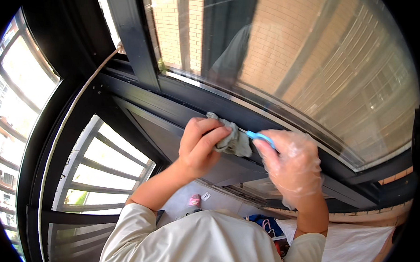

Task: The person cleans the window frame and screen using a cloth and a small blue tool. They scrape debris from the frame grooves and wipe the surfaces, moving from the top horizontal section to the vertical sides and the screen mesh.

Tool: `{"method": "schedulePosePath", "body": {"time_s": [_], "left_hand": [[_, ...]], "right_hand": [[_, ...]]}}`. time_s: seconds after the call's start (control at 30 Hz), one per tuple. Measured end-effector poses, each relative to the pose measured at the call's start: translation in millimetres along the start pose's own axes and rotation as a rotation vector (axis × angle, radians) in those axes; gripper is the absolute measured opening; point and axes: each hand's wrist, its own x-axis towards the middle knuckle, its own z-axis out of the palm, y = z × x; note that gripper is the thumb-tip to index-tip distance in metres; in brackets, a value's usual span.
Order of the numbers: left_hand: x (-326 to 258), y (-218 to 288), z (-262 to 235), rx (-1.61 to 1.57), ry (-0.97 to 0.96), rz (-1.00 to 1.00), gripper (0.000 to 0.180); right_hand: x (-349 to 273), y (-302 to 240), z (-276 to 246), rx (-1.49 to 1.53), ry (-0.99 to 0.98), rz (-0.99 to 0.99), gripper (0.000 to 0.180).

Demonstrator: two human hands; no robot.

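R hand [290, 165], in a loose clear glove [301, 177], is closed on the blue handle [256, 136] of a thin tool; L hand [200, 144], bare, pinches the grey cloth [237, 145]. Cloth sits bunched b/w the hands, at the dark frame [188, 102]; can't tell if it's pressed on it or just over. Tool's shaft runs to the cloth, tip hidden, so main risk IMO: a hard push w/ R could poke thru & jab L's bare fingers. Baggy glove could also slip on the handle. Further out, if the cloth slides off, a stray tip could scratch the frame or the glass [279, 54] just above. Anything dropped could land on the floor [226, 195], poss. near the pink shoe [195, 199].
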Motion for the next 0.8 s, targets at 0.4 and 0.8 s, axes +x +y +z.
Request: {"method": "schedulePosePath", "body": {"time_s": [0.4, 0.8], "left_hand": [[26, -35, -41, -0.029, 0.016, -0.085, 0.046], [7, -70, -97, 0.043, 0.079, -0.166, 0.035]], "right_hand": [[22, -17, 17, 0.054, -0.08, 0.038, 0.011], [49, -37, 25, 0.097, -0.012, 0.04, 0.013]]}}
